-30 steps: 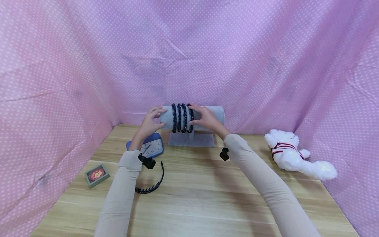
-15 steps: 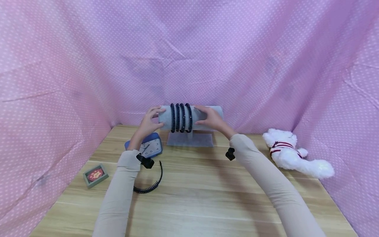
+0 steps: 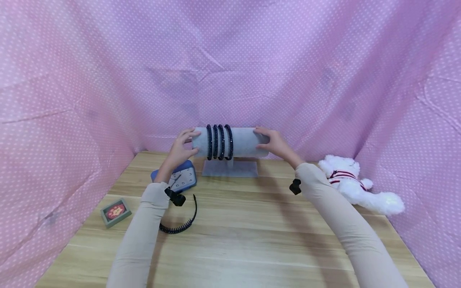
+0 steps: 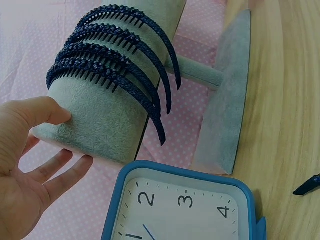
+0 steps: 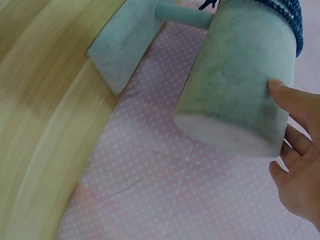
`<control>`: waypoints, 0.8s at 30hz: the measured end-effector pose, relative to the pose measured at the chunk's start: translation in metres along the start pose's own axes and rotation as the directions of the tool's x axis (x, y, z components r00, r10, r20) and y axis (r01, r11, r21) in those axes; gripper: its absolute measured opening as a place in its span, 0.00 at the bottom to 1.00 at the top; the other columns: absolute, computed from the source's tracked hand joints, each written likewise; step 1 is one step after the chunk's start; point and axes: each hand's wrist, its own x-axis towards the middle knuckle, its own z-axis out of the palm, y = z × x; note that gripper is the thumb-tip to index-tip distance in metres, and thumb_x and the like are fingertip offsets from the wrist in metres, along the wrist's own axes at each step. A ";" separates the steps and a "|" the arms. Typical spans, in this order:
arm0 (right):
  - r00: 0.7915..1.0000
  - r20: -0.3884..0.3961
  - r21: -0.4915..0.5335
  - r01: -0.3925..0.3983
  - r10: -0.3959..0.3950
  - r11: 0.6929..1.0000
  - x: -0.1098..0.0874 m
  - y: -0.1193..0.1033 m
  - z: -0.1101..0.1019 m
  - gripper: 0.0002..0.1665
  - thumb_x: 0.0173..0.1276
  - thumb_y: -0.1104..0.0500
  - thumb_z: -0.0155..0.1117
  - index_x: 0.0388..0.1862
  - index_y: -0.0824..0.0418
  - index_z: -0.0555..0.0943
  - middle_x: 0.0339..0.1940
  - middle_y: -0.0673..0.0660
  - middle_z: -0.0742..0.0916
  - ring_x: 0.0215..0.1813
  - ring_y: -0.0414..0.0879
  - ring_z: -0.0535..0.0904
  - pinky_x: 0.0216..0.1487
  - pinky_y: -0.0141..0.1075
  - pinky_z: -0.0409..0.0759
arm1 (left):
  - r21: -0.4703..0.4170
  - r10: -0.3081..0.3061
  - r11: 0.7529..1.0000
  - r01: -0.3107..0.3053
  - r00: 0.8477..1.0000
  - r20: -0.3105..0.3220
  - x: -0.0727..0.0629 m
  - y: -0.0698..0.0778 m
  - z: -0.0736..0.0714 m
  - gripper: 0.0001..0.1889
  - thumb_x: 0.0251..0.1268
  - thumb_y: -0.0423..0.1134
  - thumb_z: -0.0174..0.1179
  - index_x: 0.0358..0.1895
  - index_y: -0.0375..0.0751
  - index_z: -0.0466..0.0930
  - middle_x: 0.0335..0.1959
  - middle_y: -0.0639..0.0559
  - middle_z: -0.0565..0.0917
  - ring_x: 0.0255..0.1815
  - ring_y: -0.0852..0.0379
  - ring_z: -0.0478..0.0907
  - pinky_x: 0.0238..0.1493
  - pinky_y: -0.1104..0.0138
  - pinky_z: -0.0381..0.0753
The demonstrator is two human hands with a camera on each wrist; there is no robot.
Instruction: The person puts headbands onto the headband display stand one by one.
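Observation:
A grey padded roll on a T-shaped display stand stands at the back of the table. Several dark, toothed headbands sit side by side round its left half. At the roll's left end, my left hand holds it, thumb on the covered side and fingers about the end rim. My right hand is at the right end; its thumb touches the roll while the other fingers lie loosely behind the edge. Another dark headband lies on the table, partly hidden by the left sleeve.
A blue-framed clock lies under the left wrist, close to the stand's base. Further left is a small green frame with a red picture. A white plush toy lies at the right, beside the right sleeve. Pink dotted cloth encloses the table.
My right hand has left the rightmost headband and moved right along the roll to its end. The left hand stays at the left end. The headbands keep their places on the roll.

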 end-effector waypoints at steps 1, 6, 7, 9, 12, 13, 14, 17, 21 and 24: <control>1.000 -0.005 0.000 0.000 0.000 1.000 -0.001 0.001 -0.001 0.38 0.63 0.65 0.75 0.72 0.63 0.74 0.78 0.61 0.71 0.80 0.59 0.63 0.84 0.52 0.58 | 0.001 0.001 1.000 -0.001 1.000 -0.004 0.000 0.000 0.000 0.29 0.65 0.22 0.63 0.70 0.34 0.72 0.79 0.38 0.60 0.69 0.30 0.70 0.64 0.43 0.81; 1.000 -0.012 -0.034 0.014 -0.014 0.999 -0.003 0.003 -0.002 0.38 0.62 0.65 0.75 0.72 0.63 0.74 0.78 0.60 0.71 0.80 0.59 0.64 0.84 0.51 0.58 | 0.007 0.019 1.000 -0.019 1.000 -0.021 -0.002 0.000 0.002 0.28 0.64 0.22 0.64 0.69 0.34 0.74 0.79 0.37 0.60 0.70 0.32 0.69 0.67 0.43 0.79; 1.000 -0.012 -0.044 0.016 -0.016 0.999 -0.003 0.004 -0.002 0.38 0.63 0.64 0.75 0.72 0.62 0.74 0.78 0.60 0.71 0.81 0.58 0.63 0.84 0.51 0.58 | 0.017 0.024 1.000 -0.024 1.000 -0.020 -0.002 0.001 0.002 0.28 0.64 0.22 0.64 0.69 0.33 0.74 0.79 0.37 0.60 0.70 0.32 0.69 0.67 0.43 0.79; 1.000 -0.014 -0.058 0.018 -0.019 0.998 -0.004 0.004 -0.002 0.38 0.63 0.64 0.75 0.72 0.62 0.75 0.78 0.60 0.71 0.80 0.58 0.64 0.83 0.51 0.59 | 0.046 0.026 0.999 -0.025 1.000 -0.014 -0.004 0.002 0.001 0.28 0.65 0.23 0.63 0.69 0.34 0.73 0.78 0.36 0.61 0.70 0.32 0.69 0.64 0.44 0.82; 1.000 -0.022 -0.062 0.020 -0.021 0.998 -0.003 0.004 -0.002 0.37 0.62 0.64 0.75 0.71 0.62 0.75 0.78 0.60 0.72 0.80 0.58 0.64 0.83 0.51 0.59 | 0.105 0.019 0.994 -0.018 1.000 -0.005 -0.008 0.004 -0.002 0.29 0.66 0.24 0.63 0.71 0.38 0.71 0.75 0.36 0.64 0.68 0.33 0.73 0.57 0.46 0.86; 0.999 -0.023 -0.060 0.020 -0.022 0.998 -0.003 0.004 -0.002 0.37 0.62 0.64 0.75 0.71 0.62 0.75 0.78 0.60 0.72 0.80 0.58 0.64 0.83 0.51 0.59 | 0.126 0.017 0.992 -0.017 1.000 -0.003 -0.010 0.004 -0.003 0.30 0.66 0.24 0.63 0.72 0.40 0.71 0.74 0.36 0.65 0.66 0.33 0.74 0.55 0.47 0.88; 1.000 -0.024 -0.057 0.019 -0.021 0.998 -0.002 0.004 -0.002 0.37 0.62 0.65 0.75 0.71 0.62 0.76 0.77 0.60 0.72 0.80 0.58 0.64 0.83 0.51 0.59 | 0.142 0.019 0.990 -0.018 1.000 -0.002 -0.012 0.005 -0.005 0.31 0.66 0.25 0.63 0.72 0.41 0.70 0.73 0.36 0.66 0.65 0.34 0.75 0.54 0.47 0.88; 1.000 -0.023 -0.054 0.015 -0.016 0.998 -0.002 0.004 -0.003 0.37 0.62 0.64 0.76 0.71 0.62 0.76 0.78 0.60 0.72 0.80 0.58 0.64 0.83 0.52 0.59 | 0.169 0.027 0.985 -0.026 1.000 0.000 -0.022 0.007 -0.008 0.32 0.66 0.25 0.62 0.73 0.41 0.69 0.70 0.36 0.69 0.63 0.36 0.77 0.55 0.47 0.88; 1.000 -0.019 -0.065 0.011 -0.012 0.998 -0.001 0.005 -0.003 0.37 0.62 0.63 0.76 0.71 0.61 0.76 0.78 0.60 0.72 0.80 0.58 0.64 0.83 0.52 0.59 | 0.192 0.048 0.980 -0.047 0.999 0.002 -0.038 0.010 -0.013 0.27 0.65 0.23 0.61 0.69 0.36 0.73 0.65 0.35 0.75 0.60 0.37 0.79 0.52 0.47 0.89; 1.000 -0.015 -0.064 0.009 -0.010 0.998 -0.001 0.005 -0.003 0.37 0.62 0.63 0.76 0.71 0.61 0.76 0.78 0.60 0.72 0.80 0.58 0.64 0.83 0.52 0.59 | 0.209 0.068 0.975 -0.074 0.997 0.034 -0.051 0.012 -0.016 0.23 0.64 0.22 0.62 0.63 0.33 0.78 0.59 0.34 0.81 0.54 0.38 0.83 0.49 0.51 0.90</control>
